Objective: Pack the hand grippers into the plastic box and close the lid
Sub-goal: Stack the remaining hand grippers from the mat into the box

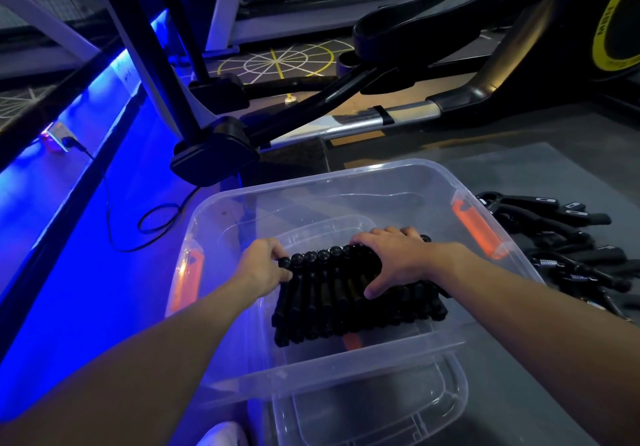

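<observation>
Row of grippers [329,307] held in the box [346,355]
left hand [265,267] pinches the row's end — right hand [391,258] fingers curled over its top.

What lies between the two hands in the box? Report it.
A packed row of black hand grippers spans from the left hand to the right hand, inside the plastic box, seen in the head view.

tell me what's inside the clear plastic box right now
A packed row of black hand grippers, gripped by the left hand and right hand. An orange bit peeks out beneath; what it is, and the floor of the box under the row, are covered.
</observation>
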Demonstrator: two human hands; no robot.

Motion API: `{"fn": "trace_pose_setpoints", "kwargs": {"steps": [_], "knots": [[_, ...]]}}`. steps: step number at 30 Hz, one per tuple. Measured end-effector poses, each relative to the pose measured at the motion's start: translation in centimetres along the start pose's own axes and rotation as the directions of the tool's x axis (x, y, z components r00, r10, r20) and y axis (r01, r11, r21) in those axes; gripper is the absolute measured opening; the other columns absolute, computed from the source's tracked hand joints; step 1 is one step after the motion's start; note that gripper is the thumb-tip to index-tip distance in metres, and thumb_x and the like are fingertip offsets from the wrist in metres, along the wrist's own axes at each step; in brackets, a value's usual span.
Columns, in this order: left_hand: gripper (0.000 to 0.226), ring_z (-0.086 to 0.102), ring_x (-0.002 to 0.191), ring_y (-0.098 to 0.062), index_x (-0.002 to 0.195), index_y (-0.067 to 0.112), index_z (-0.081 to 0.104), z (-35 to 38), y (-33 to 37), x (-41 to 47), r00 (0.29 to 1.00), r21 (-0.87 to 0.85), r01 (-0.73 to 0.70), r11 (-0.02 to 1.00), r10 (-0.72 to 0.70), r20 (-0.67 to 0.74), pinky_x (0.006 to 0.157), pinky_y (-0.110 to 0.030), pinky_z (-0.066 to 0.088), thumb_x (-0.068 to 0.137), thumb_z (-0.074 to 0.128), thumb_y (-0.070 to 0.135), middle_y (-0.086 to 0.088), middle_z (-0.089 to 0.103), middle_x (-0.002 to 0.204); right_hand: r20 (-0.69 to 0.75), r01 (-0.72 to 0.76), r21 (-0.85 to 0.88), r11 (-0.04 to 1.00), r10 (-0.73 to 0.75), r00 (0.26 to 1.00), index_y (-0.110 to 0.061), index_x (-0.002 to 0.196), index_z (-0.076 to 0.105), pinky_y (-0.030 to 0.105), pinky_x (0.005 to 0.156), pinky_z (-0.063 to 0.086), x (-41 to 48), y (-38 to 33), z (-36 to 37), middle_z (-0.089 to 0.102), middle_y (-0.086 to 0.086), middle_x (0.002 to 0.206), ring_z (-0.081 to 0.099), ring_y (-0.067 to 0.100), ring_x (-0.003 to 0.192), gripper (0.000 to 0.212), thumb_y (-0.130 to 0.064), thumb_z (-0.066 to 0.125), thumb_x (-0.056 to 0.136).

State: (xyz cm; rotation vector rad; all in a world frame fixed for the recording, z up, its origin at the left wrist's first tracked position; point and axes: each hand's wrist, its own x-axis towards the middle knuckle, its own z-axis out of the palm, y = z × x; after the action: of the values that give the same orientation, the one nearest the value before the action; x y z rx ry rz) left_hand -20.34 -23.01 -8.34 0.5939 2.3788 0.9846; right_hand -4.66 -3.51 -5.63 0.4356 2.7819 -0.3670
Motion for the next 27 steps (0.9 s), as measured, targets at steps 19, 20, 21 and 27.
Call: {"fn": "trace_pose_setpoints", "kwargs": {"steps": [19,20,21,27], "knots": [[0.025,0.056,0.099,-0.020,0.108,0.013,0.063,0.2,4.6,-1.6,0.980,0.055,-0.129,0.990,0.136,-0.144,0.085,-0.029,0.045,0.085,0.059,0.005,-0.007,0.062,0.114,-0.051,-0.006,0.226,0.974,0.018,0.999,-0.021,0.145,0.035,0.032,0.108,0.035,-2.7,0.2,-2.6,0.041,0.006,0.143,0.040,0.024,0.132,0.086,-0.034,0.082,0.074],[0.023,0.054,0.097,-0.018,0.106,0.013,0.063,0.3,6.0,-2.0,0.967,0.064,-0.193,0.979,0.200,-0.155,0.083,-0.026,0.042,0.085,0.057,0.004,-0.005,0.062,0.113,-0.087,0.007,0.257,0.966,0.016,0.996,-0.019,0.144,0.038,0.030,0.106,0.036,-3.4,0.3,-3.2,0.042,0.006,0.142,0.042,0.022,0.131,0.080,-0.032,0.080,0.077],[0.022,0.053,0.095,-0.015,0.104,0.015,0.064,0.5,7.6,-2.4,0.952,0.078,-0.257,0.963,0.266,-0.153,0.081,-0.024,0.039,0.086,0.056,0.004,-0.004,0.062,0.113,-0.137,0.019,0.288,0.957,0.022,0.990,-0.017,0.141,0.043,0.027,0.104,0.038,-4.1,0.3,-3.8,0.046,0.004,0.140,0.045,0.020,0.129,0.071,-0.030,0.078,0.080],[0.022,0.055,0.102,-0.011,0.109,0.019,0.063,2.8,16.6,-6.2,0.819,0.124,-0.561,0.818,0.571,-0.060,0.082,-0.024,0.039,0.092,0.052,0.010,0.003,0.060,0.115,-0.702,0.203,0.473,0.858,0.227,0.676,-0.015,0.105,0.068,0.018,0.078,0.051,-8.8,1.8,-7.1,0.068,-0.006,0.092,0.062,0.005,0.083,0.017,-0.009,0.060,0.091]]}}
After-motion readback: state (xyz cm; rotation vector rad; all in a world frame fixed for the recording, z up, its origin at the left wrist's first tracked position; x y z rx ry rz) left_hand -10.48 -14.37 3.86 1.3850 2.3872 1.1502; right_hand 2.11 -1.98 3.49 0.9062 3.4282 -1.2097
